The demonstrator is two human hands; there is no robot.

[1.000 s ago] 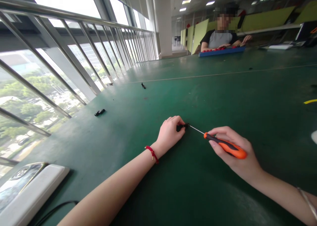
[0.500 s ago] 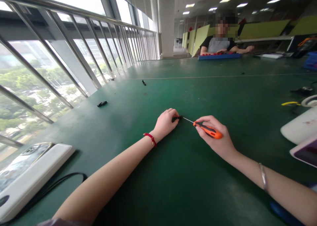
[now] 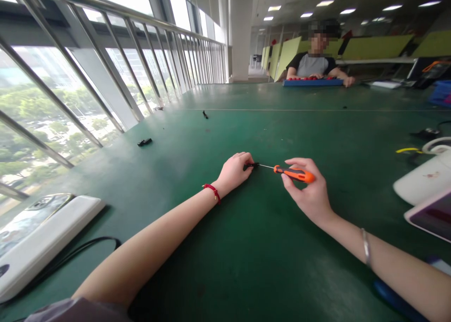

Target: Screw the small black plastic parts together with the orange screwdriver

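On the green tabletop (image 3: 225, 247), my left hand (image 3: 235, 169) pinches a small black part (image 3: 251, 165) near the middle of the view. Its exact kind is too small to make out, and my fingers cover some of it. From the right, my right hand (image 3: 310, 190) holds a screwdriver (image 3: 296, 173) with an orange and black handle, lying nearly level. The thumb is below the handle and the fingers are above and behind it. Its thin metal shaft points left, and the tip meets the right end of the black part.
Two small black pieces (image 3: 144, 142) (image 3: 205, 114) lie farther left. A white device (image 3: 66, 237) with a strap lies at left; a white cup-like object (image 3: 423, 178) stands right. Across the table, a person (image 3: 313, 63) sits behind a blue tray (image 3: 313, 82). A metal railing (image 3: 137, 23) borders the left.
My right hand's fingers have loosened and shifted around the screwdriver handle, which now lies more level. My left hand keeps its pinch on the black part. The view has shifted slightly.
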